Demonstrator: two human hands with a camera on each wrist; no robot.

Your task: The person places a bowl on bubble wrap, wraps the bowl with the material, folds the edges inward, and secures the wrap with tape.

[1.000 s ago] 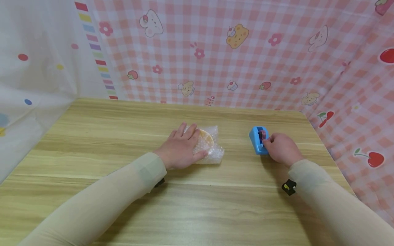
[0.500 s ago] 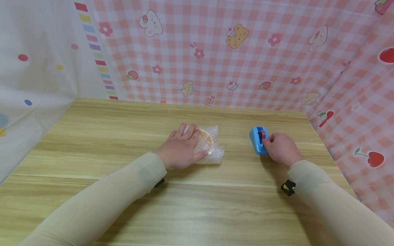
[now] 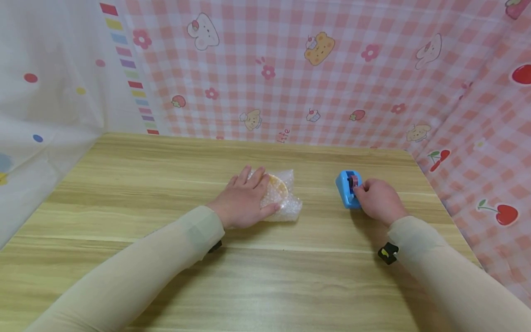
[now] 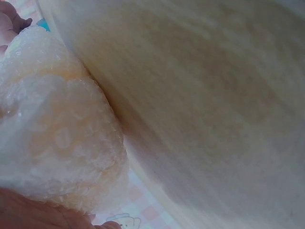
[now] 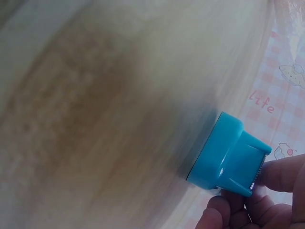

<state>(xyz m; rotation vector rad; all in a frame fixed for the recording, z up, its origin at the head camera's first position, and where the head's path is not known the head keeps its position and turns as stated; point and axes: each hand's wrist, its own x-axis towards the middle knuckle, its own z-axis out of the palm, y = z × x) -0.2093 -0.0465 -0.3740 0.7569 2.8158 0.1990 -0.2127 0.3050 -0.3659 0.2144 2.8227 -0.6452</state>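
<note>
My left hand (image 3: pixel 244 198) lies spread on a bubble-wrapped bundle (image 3: pixel 290 210), fingers straight and pressing on it. Through the clear wrap shows something round with an orange-yellow edge; its kind is hidden. The same bundle (image 4: pixel 66 129) fills the left side of the left wrist view. A blue tape dispenser (image 3: pixel 345 190) with a pinkish roll stands on the table to the right. Beside it, my right hand (image 3: pixel 381 202) has curled fingers and pinches at the tape between roll and cutter. In the right wrist view the thumb is by the dispenser's toothed cutter (image 5: pixel 258 172); no tape strip is distinguishable.
Both things rest on a wood-grain table (image 3: pixel 257 281). A pink checked cloth (image 3: pixel 282 92) with cartoon prints hangs behind and at the right; white sheeting (image 3: pixel 54 106) with coloured dots hangs on the left. A dark wrist device (image 3: pixel 388 253) shows under the right sleeve.
</note>
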